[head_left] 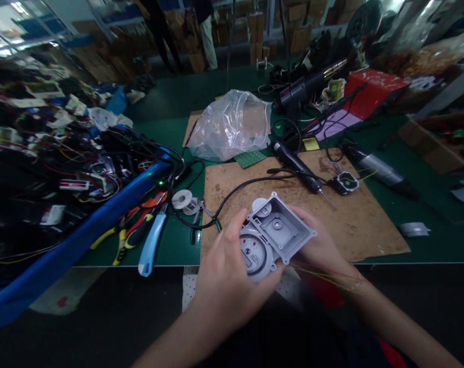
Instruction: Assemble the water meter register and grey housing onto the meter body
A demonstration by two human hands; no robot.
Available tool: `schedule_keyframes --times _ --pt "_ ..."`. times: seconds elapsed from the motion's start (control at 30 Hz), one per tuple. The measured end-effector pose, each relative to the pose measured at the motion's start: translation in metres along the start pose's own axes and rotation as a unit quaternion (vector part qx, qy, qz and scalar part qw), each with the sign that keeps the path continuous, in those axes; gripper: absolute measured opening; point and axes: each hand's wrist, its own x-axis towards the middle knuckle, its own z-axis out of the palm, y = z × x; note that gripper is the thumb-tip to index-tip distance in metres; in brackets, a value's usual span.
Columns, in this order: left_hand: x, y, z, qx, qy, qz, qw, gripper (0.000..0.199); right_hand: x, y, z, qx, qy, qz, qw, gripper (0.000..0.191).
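Note:
Between my hands is a grey meter housing [281, 230], with a square open box beside a round dial face. My left hand [232, 266] wraps around the dial side, thumb near the lower edge. On the far side, my right hand [318, 237] grips the box; its fingers are mostly hidden behind it. Thin yellow and red wires [324, 276] run from below the housing along my right wrist. Beyond the hands, a black electric screwdriver [297, 166] lies on the brown board [239, 189], near a small black part with wires [345, 182].
Pliers [122, 240] and a blue-handled cutter [153, 243] lie left, by a solder spool [183, 199]. A blue-edged bin [113, 204] holds tangled electronics. Behind are a clear plastic bag [232, 125], a heat gun [304, 92] and a red box [373, 89]. Two people stand beyond the table.

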Motion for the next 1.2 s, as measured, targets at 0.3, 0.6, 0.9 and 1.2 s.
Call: schedule_keyframes --times 0.3,0.6,0.9,1.2 --pt "0.003 0.001 -0.002 0.067 -0.011 0.022 0.997 0.085 0.000 0.000 -0.003 -0.026 -0.006 -0.035 0.999 0.039" --pt "-0.003 -0.002 -0.001 0.123 0.000 0.066 0.990 0.083 -0.001 0.004 -0.005 -0.075 -0.002 -0.061 0.995 0.044" --pt "-0.004 -0.005 -0.002 0.109 0.034 0.099 0.988 0.086 0.002 0.000 -0.004 -0.096 0.003 -0.082 0.992 0.037" --pt "0.000 -0.042 -0.012 -0.308 0.073 -0.038 0.948 0.084 -0.004 -0.003 0.000 -0.113 0.043 -0.052 0.991 0.048"
